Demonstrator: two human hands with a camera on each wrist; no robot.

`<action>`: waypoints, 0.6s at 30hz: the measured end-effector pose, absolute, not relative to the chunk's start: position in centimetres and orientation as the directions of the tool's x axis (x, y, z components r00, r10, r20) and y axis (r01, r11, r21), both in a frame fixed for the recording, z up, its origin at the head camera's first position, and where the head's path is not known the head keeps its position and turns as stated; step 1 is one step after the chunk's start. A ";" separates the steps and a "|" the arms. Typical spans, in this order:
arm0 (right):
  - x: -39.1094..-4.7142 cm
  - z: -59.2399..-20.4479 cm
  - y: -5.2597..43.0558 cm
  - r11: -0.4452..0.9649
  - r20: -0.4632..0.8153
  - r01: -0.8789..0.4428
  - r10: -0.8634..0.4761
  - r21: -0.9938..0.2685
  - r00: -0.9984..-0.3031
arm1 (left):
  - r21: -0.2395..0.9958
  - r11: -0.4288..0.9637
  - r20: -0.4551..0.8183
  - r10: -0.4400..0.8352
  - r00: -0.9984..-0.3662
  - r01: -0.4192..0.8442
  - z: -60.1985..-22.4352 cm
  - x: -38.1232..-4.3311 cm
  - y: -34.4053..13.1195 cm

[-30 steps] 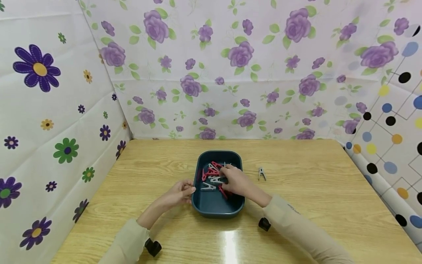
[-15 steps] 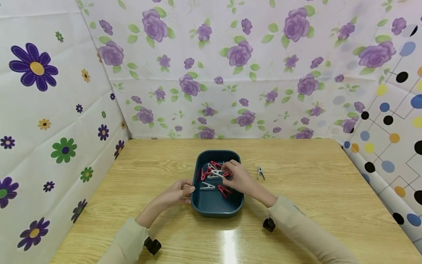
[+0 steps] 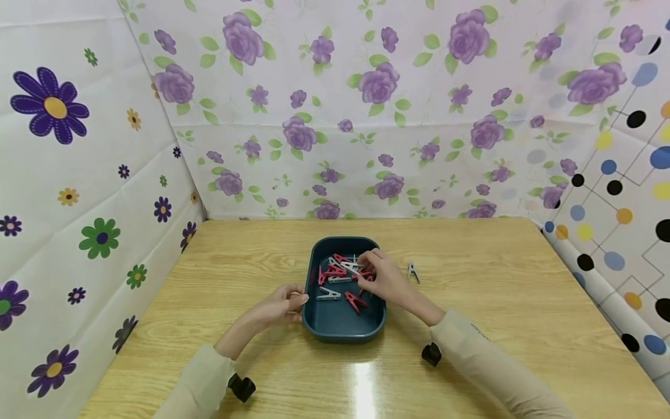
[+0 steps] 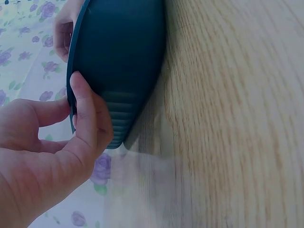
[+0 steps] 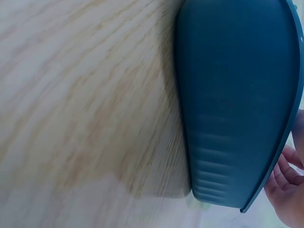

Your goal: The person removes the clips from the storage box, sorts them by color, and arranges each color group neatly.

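A dark teal plastic bin (image 3: 340,326) stands on the table with several red and white clothespins inside. My left hand (image 3: 285,305) pinches its left rim, thumb inside and fingers on the outer wall, as the left wrist view shows. Over the right part of the bin, my right hand (image 3: 387,282) pinches a white clothespin (image 3: 349,267) by its leg ends. A red clothespin (image 3: 355,301) and another white clothespin (image 3: 329,294) lie apart on the bin floor, nearer me than the pile. The right wrist view has the bin's outer wall (image 5: 232,104), which hides the clothespins.
One grey-white clothespin (image 3: 413,272) lies on the wooden table (image 3: 471,291) to the right of the bin. Flowered cloth (image 3: 335,116) hangs along the back, with patterned cloth at both sides. Black wrist devices sit under both sleeves.
My right hand came up from among the clothespins with a white one and shifted slightly right and away from me. The left hand has kept its hold on the rim.
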State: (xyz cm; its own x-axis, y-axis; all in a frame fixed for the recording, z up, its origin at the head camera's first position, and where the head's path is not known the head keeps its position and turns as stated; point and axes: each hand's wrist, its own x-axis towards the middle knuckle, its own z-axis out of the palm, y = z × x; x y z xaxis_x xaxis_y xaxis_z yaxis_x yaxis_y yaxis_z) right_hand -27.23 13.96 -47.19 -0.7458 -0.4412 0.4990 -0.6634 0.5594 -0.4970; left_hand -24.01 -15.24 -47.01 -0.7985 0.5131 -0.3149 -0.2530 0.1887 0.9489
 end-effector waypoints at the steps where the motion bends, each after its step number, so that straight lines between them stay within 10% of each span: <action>1: -27.3 -47.2 14.0 0.563 0.500 -0.662 -0.439 -0.495 -0.746 | 0.949 0.190 -0.316 0.511 -0.799 -0.253 -47.0 -24.0 -15.2; 18: -27.3 -47.3 15.3 0.597 0.505 -0.623 -0.382 -0.505 -0.774 | 0.943 0.200 -0.333 0.491 -0.805 -0.268 -46.9 -23.9 -15.2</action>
State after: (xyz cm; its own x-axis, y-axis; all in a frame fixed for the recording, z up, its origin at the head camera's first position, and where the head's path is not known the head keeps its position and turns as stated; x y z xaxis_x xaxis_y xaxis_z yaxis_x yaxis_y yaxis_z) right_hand -27.33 15.29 -47.29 -0.7743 -0.3816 0.5048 -0.6234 0.5969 -0.5050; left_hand -23.87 -15.15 -46.90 -0.8053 0.4907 -0.3328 -0.2677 0.1999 0.9425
